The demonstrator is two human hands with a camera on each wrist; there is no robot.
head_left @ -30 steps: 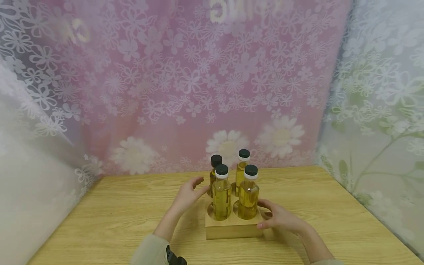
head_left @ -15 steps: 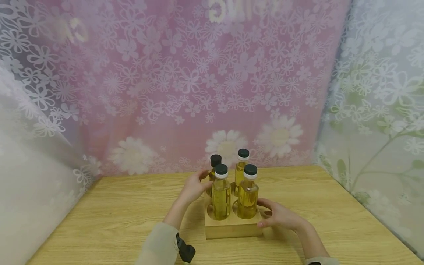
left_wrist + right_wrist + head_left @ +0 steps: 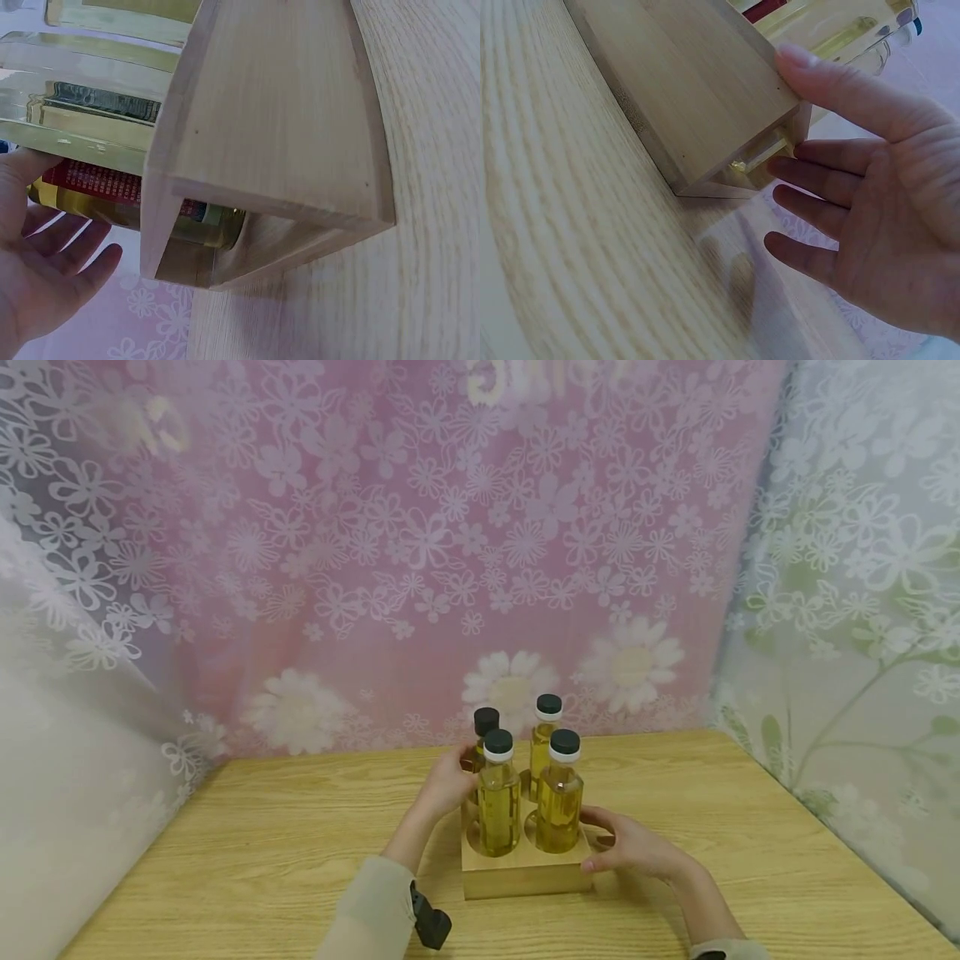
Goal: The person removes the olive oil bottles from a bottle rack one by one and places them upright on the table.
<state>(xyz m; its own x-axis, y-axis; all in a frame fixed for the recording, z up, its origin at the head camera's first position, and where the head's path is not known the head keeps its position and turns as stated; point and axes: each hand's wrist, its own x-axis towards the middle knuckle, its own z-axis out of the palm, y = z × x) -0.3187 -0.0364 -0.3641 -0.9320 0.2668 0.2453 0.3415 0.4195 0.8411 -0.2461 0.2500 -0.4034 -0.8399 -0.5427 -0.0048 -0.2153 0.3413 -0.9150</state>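
Observation:
A wooden rack [image 3: 527,883] on the table bears several black-capped glass bottles of yellow liquid, upright in round holes. My left hand [image 3: 447,782] grips the back-left bottle [image 3: 487,720], which is partly hidden behind the front-left bottle [image 3: 498,814]. In the left wrist view, the gripped bottle [image 3: 94,181] shows a red label, with the thumb across its near side and the fingers behind. At the rack's right end, my right hand [image 3: 637,847] touches the front corner with its thumb [image 3: 799,58]; its other fingers extend loosely along the open end.
The front-right bottle [image 3: 559,810] and back-right bottle [image 3: 543,752] stand in the rack near my right hand. A wood-grain table [image 3: 300,843] runs back to a pink floral curtain [image 3: 420,568], with pale curtains at both sides.
My left hand has moved right and slightly back, from beside the back-left bottle to around it. My right hand stays at the rack's right end.

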